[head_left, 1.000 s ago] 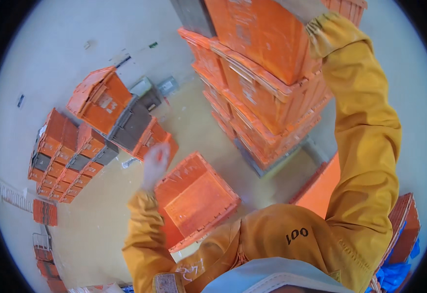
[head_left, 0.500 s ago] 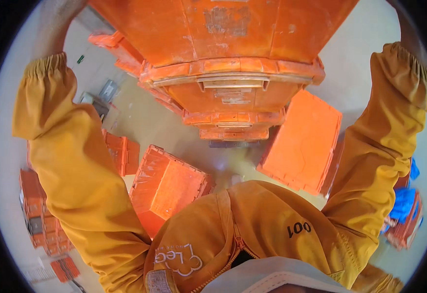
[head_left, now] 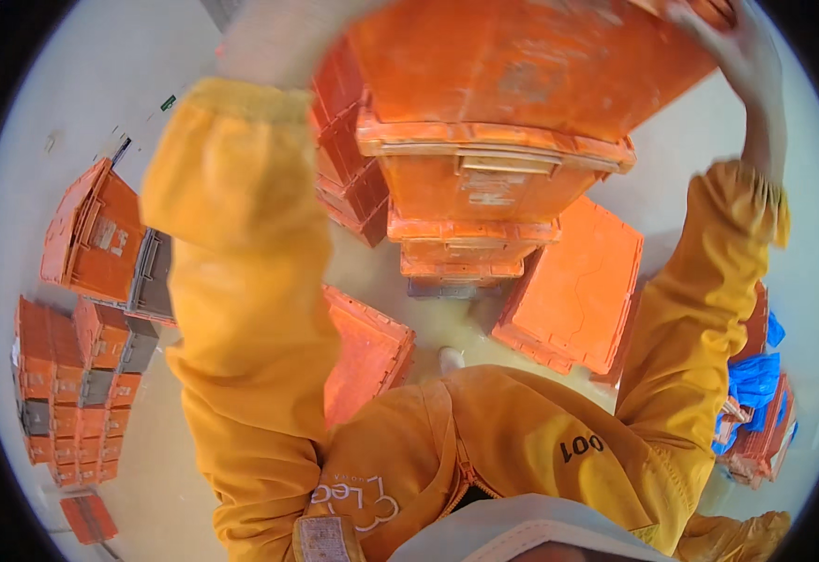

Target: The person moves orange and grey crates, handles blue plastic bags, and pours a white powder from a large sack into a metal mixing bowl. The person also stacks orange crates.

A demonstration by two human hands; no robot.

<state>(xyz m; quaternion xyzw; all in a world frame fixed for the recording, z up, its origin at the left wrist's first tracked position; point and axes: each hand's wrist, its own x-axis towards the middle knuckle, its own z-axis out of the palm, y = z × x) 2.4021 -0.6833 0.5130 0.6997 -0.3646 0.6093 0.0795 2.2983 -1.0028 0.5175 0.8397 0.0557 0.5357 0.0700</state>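
Observation:
I hold a big orange plastic crate raised high in front of me, above a stack of similar orange crates. My right hand grips the crate's right edge at the top of the view. On the crate's left side is my left hand, blurred, with its fingers mostly hidden by the crate. Both arms are in yellow sleeves and stretched upward.
A closed orange crate lies on the floor to the right of the stack, another to its left. Stacks of orange and grey crates stand at the far left. Blue material lies among crates at the right.
The view has swung toward the stack. One second ago my left hand was down by a floor crate; both hands now hold the raised crate, which has shifted right and tilted.

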